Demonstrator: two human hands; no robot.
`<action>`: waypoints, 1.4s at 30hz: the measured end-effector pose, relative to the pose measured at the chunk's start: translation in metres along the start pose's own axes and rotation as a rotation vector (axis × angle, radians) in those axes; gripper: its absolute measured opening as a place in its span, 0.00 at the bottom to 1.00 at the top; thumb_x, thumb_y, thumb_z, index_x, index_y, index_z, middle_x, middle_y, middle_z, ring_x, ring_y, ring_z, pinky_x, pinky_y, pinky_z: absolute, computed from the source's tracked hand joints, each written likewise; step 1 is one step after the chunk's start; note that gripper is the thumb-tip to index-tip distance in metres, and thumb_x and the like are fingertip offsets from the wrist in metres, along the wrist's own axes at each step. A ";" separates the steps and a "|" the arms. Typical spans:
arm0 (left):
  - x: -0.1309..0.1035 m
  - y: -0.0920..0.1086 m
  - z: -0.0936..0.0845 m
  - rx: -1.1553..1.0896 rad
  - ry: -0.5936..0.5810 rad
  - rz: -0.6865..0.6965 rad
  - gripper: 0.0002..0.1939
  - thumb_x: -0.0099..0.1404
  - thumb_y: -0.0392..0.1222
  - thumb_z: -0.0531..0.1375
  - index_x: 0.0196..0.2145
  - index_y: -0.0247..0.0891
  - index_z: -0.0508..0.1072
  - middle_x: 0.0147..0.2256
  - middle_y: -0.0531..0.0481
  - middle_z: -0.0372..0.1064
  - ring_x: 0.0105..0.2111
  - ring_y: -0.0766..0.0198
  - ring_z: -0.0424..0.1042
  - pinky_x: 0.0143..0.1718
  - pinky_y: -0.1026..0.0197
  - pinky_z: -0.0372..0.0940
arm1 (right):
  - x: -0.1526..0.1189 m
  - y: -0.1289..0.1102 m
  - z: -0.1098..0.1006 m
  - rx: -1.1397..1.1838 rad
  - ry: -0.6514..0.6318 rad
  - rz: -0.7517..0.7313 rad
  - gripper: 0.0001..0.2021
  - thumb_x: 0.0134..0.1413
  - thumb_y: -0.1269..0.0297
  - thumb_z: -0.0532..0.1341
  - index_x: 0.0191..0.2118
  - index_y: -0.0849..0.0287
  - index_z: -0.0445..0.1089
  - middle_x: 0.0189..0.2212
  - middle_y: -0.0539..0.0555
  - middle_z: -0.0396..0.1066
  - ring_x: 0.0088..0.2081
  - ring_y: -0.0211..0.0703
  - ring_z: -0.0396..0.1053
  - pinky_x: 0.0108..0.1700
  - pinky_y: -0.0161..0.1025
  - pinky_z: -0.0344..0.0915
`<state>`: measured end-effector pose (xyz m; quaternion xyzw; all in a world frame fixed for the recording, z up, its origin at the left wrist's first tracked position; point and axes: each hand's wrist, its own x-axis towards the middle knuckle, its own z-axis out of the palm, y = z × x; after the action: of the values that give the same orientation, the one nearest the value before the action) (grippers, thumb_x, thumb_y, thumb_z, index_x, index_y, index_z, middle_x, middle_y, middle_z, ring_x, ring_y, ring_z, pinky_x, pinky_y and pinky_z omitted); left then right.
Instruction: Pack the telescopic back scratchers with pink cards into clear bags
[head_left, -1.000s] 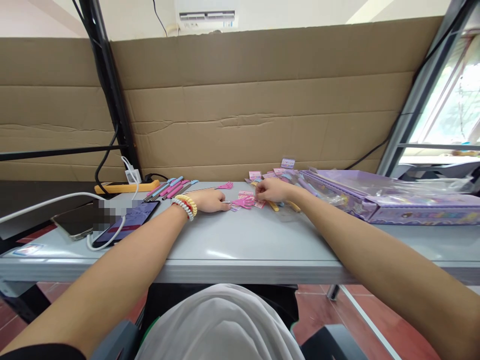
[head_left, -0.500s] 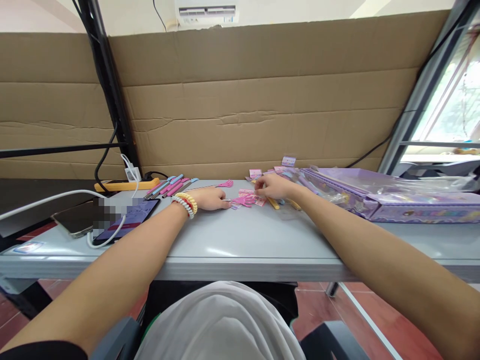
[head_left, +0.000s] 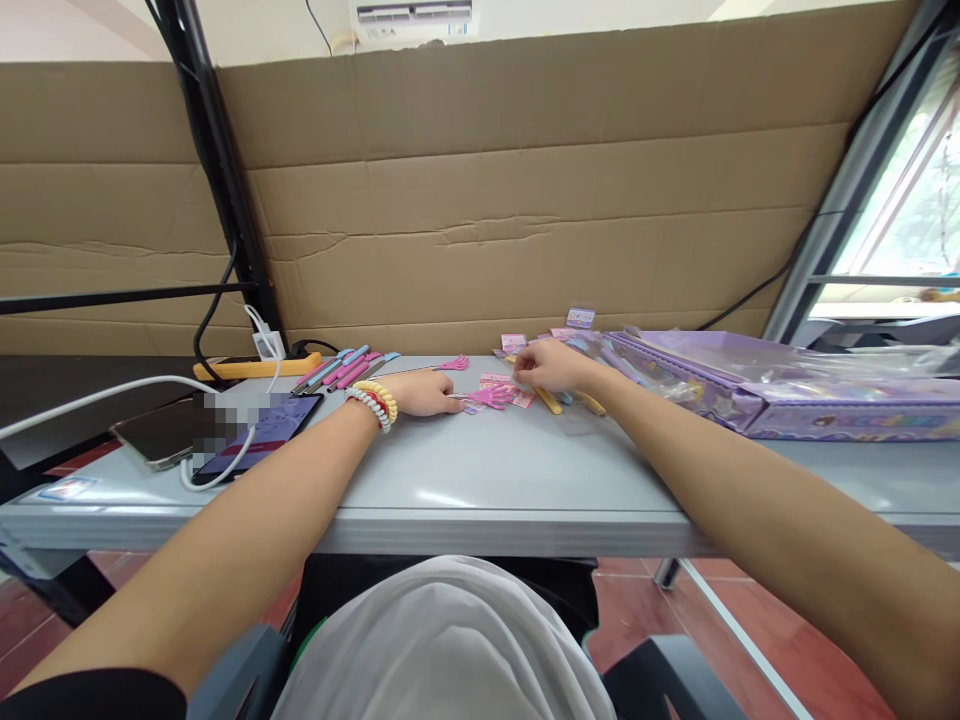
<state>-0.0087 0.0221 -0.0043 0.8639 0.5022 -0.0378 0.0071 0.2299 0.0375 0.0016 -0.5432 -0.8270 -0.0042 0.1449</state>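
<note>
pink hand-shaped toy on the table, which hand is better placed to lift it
Probably the left. The left hand rests at the stem end of the pink hand-shaped toy, fingertips by it, while the right hand is busy on the small packets behind it.

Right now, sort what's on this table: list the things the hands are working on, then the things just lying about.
In hand:
left hand
right hand
pink hand-shaped toy
small pink packet cards

Lying about:
pink and blue sticks
second pink hand toy
purple box
two phones
orange power strip
</note>
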 end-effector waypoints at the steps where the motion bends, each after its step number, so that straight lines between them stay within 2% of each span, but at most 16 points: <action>1: 0.000 0.000 0.000 -0.001 0.001 -0.002 0.30 0.57 0.67 0.44 0.36 0.40 0.70 0.41 0.45 0.70 0.37 0.57 0.69 0.32 0.60 0.59 | -0.001 -0.001 0.000 0.002 -0.002 0.000 0.06 0.45 0.66 0.59 0.31 0.60 0.71 0.29 0.51 0.73 0.31 0.38 0.68 0.29 0.31 0.57; 16: -0.001 0.000 0.000 -0.006 -0.001 0.004 0.30 0.58 0.65 0.44 0.39 0.39 0.70 0.42 0.43 0.70 0.38 0.55 0.69 0.33 0.59 0.60 | -0.005 -0.006 -0.002 0.015 -0.090 0.020 0.05 0.45 0.65 0.58 0.27 0.60 0.69 0.26 0.50 0.71 0.29 0.38 0.66 0.27 0.32 0.55; 37: -0.004 0.003 -0.001 0.009 0.006 0.005 0.28 0.58 0.64 0.44 0.36 0.39 0.70 0.39 0.43 0.70 0.36 0.55 0.69 0.31 0.59 0.59 | -0.006 -0.008 -0.003 0.067 -0.129 0.028 0.05 0.46 0.65 0.59 0.28 0.59 0.69 0.29 0.51 0.73 0.31 0.38 0.69 0.27 0.31 0.57; 42: -0.005 0.005 -0.002 -0.010 -0.004 -0.021 0.29 0.58 0.64 0.45 0.36 0.38 0.70 0.39 0.42 0.71 0.36 0.55 0.69 0.33 0.58 0.60 | -0.007 -0.009 -0.004 0.082 -0.137 0.017 0.05 0.45 0.65 0.58 0.28 0.60 0.69 0.29 0.52 0.73 0.30 0.38 0.69 0.27 0.31 0.58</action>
<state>-0.0070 0.0151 -0.0017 0.8586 0.5112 -0.0372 0.0120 0.2254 0.0267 0.0046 -0.5429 -0.8297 0.0684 0.1100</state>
